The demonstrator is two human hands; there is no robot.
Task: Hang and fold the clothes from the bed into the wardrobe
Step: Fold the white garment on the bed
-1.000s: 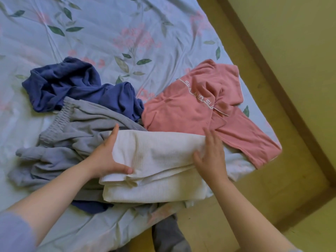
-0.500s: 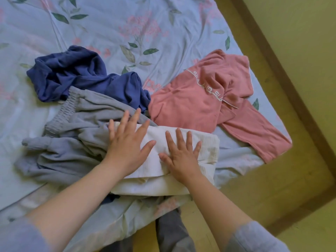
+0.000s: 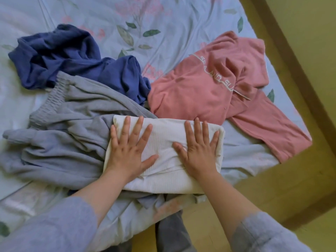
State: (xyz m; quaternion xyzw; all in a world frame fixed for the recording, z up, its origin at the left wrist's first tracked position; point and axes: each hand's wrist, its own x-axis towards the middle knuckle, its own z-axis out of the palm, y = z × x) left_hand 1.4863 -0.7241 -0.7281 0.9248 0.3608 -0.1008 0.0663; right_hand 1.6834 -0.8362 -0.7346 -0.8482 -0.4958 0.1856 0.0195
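1. Left hand [image 3: 129, 151] and right hand [image 3: 198, 151] both lie palm down on the white fold [image 3: 163, 135], side by side, thumbs inward.
2. Fingers [image 3: 139, 124] are straight and spread. They grip nothing and only press on the cloth.
3. The white fold sits at the near edge of the bed [image 3: 163, 24]. Its left part rides on the grey trousers [image 3: 72, 124] and its right part lies on the bedding.
4. The pink top [image 3: 200, 88] lies just beyond the fold. The blue garment [image 3: 72, 57] is farther back on the left, partly under the trousers. All three are unfolded.
5. Step in hand, as I judge it: flattening the fold so it keeps its shape when lifted.
6. To do it well:
   - Stroke from the middle out to the short ends to push air and creases out.
   - Keep my palms flat and don't drag the top layer off the ones below.
7. The base is uneven, since bunched trousers lift the left side. I press lighter there, or slide the fold fully onto the bedding first.
8. The near edge is close to the drop to the floor [image 3: 272, 188], so I avoid pushing towards myself.
9. For the lift, I slip a hand under each short end and carry it level so the layers do not shift.
10. The wardrobe is not in view. With three garments loose, I judge the task early.
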